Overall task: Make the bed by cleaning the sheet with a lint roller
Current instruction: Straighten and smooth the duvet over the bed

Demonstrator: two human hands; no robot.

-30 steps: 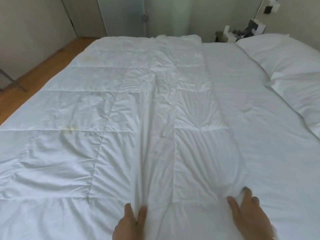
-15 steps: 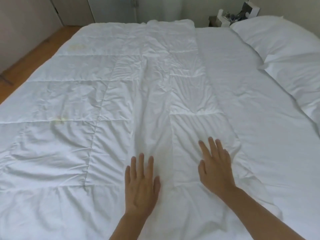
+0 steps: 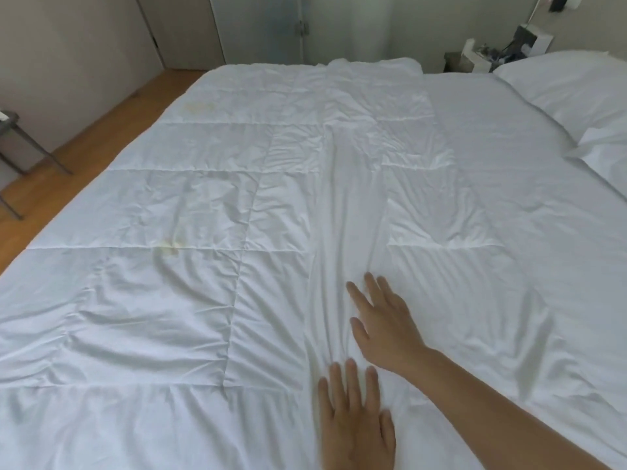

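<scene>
A white quilted duvet (image 3: 169, 300) covers most of the bed, with a long wrinkled ridge running down its middle. The flat white sheet (image 3: 529, 184) shows to its right. My left hand (image 3: 356, 422) lies flat on the duvet near the bottom edge, fingers straight. My right hand (image 3: 383, 320) presses flat on the wrinkled ridge just beyond it, fingers spread. Two faint yellowish stains mark the duvet, one (image 3: 171, 247) left of centre and one (image 3: 196, 108) farther back. No lint roller is in view.
White pillows (image 3: 576, 86) lie at the bed's right end. A cluttered nightstand (image 3: 481, 59) stands behind them. Wooden floor (image 3: 84, 144) runs along the left side, with a small metal-legged table (image 3: 13, 144) at the left edge. Closed doors (image 3: 258, 28) line the far wall.
Both hands slid forward over the duvet from its near edge and went flat. My right hand has now moved left onto the central ridge, ahead of my left hand.
</scene>
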